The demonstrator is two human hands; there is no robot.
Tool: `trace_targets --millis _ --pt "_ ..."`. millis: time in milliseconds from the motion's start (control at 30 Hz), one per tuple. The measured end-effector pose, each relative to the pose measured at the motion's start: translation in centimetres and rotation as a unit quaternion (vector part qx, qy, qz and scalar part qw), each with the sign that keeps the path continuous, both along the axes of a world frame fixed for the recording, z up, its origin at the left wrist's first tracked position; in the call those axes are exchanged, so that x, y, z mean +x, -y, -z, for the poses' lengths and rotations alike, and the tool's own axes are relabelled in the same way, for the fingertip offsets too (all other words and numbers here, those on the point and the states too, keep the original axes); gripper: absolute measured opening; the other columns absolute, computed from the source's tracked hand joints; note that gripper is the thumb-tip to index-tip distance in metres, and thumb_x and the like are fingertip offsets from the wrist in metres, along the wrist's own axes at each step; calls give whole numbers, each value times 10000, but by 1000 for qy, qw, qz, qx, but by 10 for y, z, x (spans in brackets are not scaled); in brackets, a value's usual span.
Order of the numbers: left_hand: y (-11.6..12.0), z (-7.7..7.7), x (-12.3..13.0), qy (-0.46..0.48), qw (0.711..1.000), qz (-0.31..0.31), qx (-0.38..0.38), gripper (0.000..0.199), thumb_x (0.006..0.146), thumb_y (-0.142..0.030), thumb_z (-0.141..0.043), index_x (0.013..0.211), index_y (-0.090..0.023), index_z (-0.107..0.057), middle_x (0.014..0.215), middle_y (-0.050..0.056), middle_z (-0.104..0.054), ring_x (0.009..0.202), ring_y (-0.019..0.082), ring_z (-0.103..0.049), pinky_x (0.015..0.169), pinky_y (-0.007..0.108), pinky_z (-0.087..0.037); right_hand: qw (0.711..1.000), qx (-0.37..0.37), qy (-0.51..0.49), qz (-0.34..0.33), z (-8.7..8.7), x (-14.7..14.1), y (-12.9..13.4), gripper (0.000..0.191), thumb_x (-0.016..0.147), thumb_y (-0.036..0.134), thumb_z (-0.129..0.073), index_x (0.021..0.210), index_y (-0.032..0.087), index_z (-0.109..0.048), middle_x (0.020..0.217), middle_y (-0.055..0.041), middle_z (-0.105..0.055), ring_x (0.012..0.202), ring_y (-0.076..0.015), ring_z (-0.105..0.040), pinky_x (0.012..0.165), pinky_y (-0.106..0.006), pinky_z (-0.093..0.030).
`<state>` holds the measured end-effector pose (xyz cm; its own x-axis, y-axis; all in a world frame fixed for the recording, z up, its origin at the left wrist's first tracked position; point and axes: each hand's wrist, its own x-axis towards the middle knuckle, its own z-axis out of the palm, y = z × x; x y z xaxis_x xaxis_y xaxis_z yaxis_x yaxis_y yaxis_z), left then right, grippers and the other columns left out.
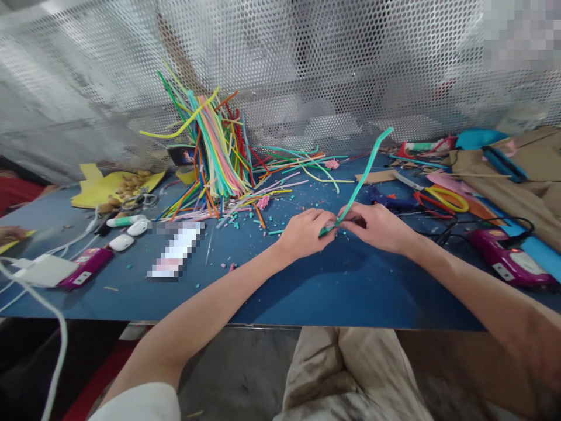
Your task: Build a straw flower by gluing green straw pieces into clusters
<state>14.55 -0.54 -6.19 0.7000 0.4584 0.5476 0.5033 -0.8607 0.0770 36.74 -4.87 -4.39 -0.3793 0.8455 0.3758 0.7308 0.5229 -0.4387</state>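
Observation:
A mint-green pipe cleaner (367, 172) stands up at a slant from between my two hands, its top end slightly bent. My left hand (302, 234) is closed on its lower part, where some darker green shows under the fingers. My right hand (379, 227) pinches the same pipe cleaner near its base, with fingertips almost touching those of the left. The exact shape of the part between the fingers is hidden. Small cut green and pink bits lie on the blue table (342, 292) to the left of my hands.
A thick bundle of coloured pipe cleaners (219, 152) stands at the back left, with loose ones around it. Yellow-handled scissors (447, 199) and a purple power strip (511, 257) lie right. A phone (177, 248) and another purple strip (87, 268) lie left. Perforated metal (280, 76) rises behind.

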Motion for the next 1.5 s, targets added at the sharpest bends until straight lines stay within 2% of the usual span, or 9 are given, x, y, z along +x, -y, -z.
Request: trace_targets --millis 200,433,533,667,867,1000,1200,1367,1500 --pt "-4 4 0 31 999 27 5 175 892 -275 -638 1036 -176 -650 1020 65 -746 928 205 -706 845 325 -557 1000 22 16 2 -1 -3 1 138 955 288 -595 944 220 -715 873 -19 -772 752 -182 -718 710 -298 -524" --pt "-3 5 2 40 998 42 35 109 885 -241 -637 973 -176 -644 927 43 -735 868 183 -702 803 297 -560 996 67 56 27 7 -3 0 183 958 315 -598 961 219 -753 945 -36 -785 891 -218 -723 816 -332 -539" --pt "-4 5 2 38 998 40 39 104 888 -243 -636 969 -179 -649 926 41 -736 864 177 -702 809 294 -559 995 91 43 24 10 -2 -1 191 960 345 -608 960 231 -761 961 -27 -786 908 -209 -716 826 -325 -538" --pt "-4 5 1 26 998 29 40 142 876 -262 -648 991 -180 -666 950 40 -745 863 174 -707 799 291 -559 995 95 29 21 9 -2 0 226 971 358 -591 895 215 -749 949 -26 -779 916 -209 -709 838 -330 -532" --pt "0 4 2 18 999 2 42 120 888 -293 -626 958 -227 -698 983 -1 -765 870 166 -724 718 267 -537 997 70 13 36 3 -2 2 188 966 360 -587 1014 231 -714 979 -23 -767 811 -180 -691 734 -319 -523" --pt "1 5 3 28 999 -19 26 131 889 -330 -629 934 -233 -703 951 -6 -771 868 169 -731 707 264 -529 997 76 -13 31 6 -2 2 159 957 344 -607 978 229 -715 979 -20 -767 866 -190 -699 766 -324 -523" --pt "0 4 2 26 999 -27 7 159 905 -353 -613 930 -234 -715 944 -6 -772 895 171 -735 713 262 -526 992 127 -17 13 7 -4 1 138 953 323 -623 926 217 -707 903 -34 -755 850 -203 -670 784 -358 -497" --pt "-1 4 1 35 999 -36 -10 172 919 -351 -594 911 -236 -722 961 -8 -778 903 169 -736 724 265 -524 980 199 6 1 4 -5 0 133 943 332 -641 897 219 -692 964 -43 -747 930 -230 -630 840 -395 -447" --pt "0 2 1 49 998 -43 -21 127 891 -296 -616 917 -242 -727 962 -16 -778 897 164 -733 732 266 -522 977 210 16 -23 3 -3 0 93 941 299 -640 933 243 -713 979 -34 -746 951 -232 -614 857 -403 -420"
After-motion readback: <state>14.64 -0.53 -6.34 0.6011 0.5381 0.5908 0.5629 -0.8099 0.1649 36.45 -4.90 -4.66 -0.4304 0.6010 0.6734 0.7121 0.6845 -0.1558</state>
